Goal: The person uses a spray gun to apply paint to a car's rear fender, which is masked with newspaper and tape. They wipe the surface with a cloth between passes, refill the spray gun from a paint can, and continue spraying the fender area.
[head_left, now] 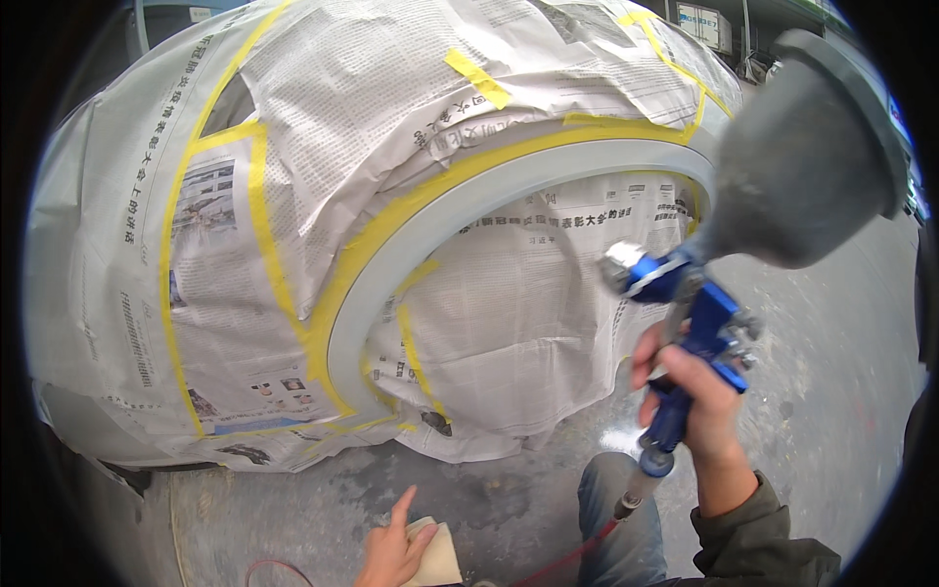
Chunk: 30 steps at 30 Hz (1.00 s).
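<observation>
My right hand [699, 396] is closed round the handle of a blue spray gun [675, 416], fingers at its trigger. A large dark grey paint cup [797, 157] sits on top of the gun, tilted to the right. The silver nozzle [618, 267] points left towards a curved, light grey wheel arch [367, 259] on a car covered in newspaper. Low in the view, my left hand [389, 553] has its index finger stretched out. A cream folded cloth [437, 558] is gripped under its thumb; the other fingers are partly hidden.
Yellow masking tape [328, 293] borders the arch and holds the newspaper [323, 108] on the car body. More newspaper [509, 323] covers the wheel opening. A red hose [577, 553] runs from the gun's base past my leg [621, 523] over the grey floor [303, 514].
</observation>
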{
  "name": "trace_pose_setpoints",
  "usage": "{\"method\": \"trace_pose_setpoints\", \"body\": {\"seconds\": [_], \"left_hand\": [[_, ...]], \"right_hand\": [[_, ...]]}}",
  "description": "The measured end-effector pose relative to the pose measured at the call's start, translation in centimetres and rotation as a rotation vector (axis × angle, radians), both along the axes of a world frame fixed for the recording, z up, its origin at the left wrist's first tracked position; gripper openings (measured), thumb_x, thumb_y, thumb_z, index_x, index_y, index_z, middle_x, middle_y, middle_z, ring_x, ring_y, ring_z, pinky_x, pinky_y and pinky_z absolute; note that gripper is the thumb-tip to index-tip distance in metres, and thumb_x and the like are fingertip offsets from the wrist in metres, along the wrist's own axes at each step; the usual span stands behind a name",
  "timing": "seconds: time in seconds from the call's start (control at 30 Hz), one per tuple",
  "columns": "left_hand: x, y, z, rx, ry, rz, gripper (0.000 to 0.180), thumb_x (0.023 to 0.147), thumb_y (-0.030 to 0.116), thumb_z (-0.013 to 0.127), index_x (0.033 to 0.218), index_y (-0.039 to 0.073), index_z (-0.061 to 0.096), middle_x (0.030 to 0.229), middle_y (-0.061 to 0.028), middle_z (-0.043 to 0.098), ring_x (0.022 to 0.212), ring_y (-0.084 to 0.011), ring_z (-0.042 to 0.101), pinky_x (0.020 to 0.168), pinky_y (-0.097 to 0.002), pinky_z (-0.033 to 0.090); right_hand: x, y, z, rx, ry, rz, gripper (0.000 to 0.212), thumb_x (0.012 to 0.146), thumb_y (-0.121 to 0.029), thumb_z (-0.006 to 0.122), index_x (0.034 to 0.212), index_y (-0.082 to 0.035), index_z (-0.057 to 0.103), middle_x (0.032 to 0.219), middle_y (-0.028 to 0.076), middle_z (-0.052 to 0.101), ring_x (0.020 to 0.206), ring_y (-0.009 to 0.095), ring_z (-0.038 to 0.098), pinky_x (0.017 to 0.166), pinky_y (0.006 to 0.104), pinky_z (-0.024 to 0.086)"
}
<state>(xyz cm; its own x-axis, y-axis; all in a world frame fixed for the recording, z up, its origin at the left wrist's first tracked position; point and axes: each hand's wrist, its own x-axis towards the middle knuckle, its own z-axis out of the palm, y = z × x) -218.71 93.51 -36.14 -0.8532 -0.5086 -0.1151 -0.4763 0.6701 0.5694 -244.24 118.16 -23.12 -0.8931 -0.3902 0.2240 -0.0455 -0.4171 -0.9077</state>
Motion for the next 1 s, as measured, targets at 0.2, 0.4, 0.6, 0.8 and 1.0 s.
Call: {"method": "trace_pose_setpoints", "body": {"seconds": [0.2, 0.4, 0.6, 0.8, 1.0], "left_hand": [[3.7, -0.6, -1.1, 0.202, -0.042, 0.233, 0.058, 0.094, 0.024, 0.059, 0.149, 0.020, 0.038, 0.112, -0.0235, 0.067, 0.100, -0.0406, 0.066, 0.088, -0.0450, 0.050], [1.4, 1.6, 1.9, 0.176, -0.135, 0.184, 0.057, 0.094, 0.021, 0.057, 0.148, 0.020, 0.039, 0.114, -0.0249, 0.065, 0.107, -0.0405, 0.064, 0.089, -0.0424, 0.050], [0.1, 3.9, 3.2, 0.092, -0.004, 0.082, 0.051, 0.095, 0.019, 0.053, 0.145, 0.019, 0.044, 0.116, -0.0254, 0.064, 0.101, -0.0410, 0.065, 0.083, -0.0456, 0.049], [-2.5, 5.8, 4.3, 0.006, 0.425, -0.392, 0.043, 0.089, 0.014, 0.062, 0.132, 0.014, 0.060, 0.084, -0.0083, 0.069, 0.059, -0.0238, 0.062, 0.053, -0.0341, 0.050], [-11.1, 14.6, 8.4, -0.119, 0.575, -0.914, 0.052, 0.085, 0.018, 0.064, 0.136, 0.015, 0.057, 0.083, 0.0016, 0.063, 0.056, -0.0121, 0.060, 0.044, -0.0286, 0.047]], "right_hand": [[-2.0, 2.7, 0.1, 0.045, 0.101, -0.406, 0.027, 0.091, -0.018, 0.058, 0.107, 0.003, 0.062, 0.098, 0.011, 0.065, 0.084, 0.016, 0.064, 0.049, 0.0269, 0.055], [-0.1, 0.6, -0.2, 0.030, -0.053, 0.244, 0.032, 0.090, -0.010, 0.062, 0.118, 0.005, 0.056, 0.100, 0.014, 0.066, 0.086, 0.019, 0.066, 0.054, 0.0300, 0.058], [-0.5, -0.2, -0.5, 0.001, -0.142, 0.445, 0.039, 0.089, -0.008, 0.065, 0.123, 0.006, 0.053, 0.103, 0.016, 0.067, 0.091, 0.021, 0.068, 0.056, 0.0306, 0.060], [-1.4, 4.8, -3.1, 0.046, 0.006, -0.283, 0.044, 0.090, -0.016, 0.053, 0.127, 0.008, 0.051, 0.116, 0.019, 0.063, 0.096, 0.023, 0.067, 0.049, 0.0271, 0.060], [3.0, 7.2, -9.7, 0.060, -0.211, 0.064, 0.042, 0.086, -0.021, 0.063, 0.118, 0.005, 0.055, 0.107, 0.017, 0.063, 0.094, 0.024, 0.066, 0.051, 0.0305, 0.059]]}}
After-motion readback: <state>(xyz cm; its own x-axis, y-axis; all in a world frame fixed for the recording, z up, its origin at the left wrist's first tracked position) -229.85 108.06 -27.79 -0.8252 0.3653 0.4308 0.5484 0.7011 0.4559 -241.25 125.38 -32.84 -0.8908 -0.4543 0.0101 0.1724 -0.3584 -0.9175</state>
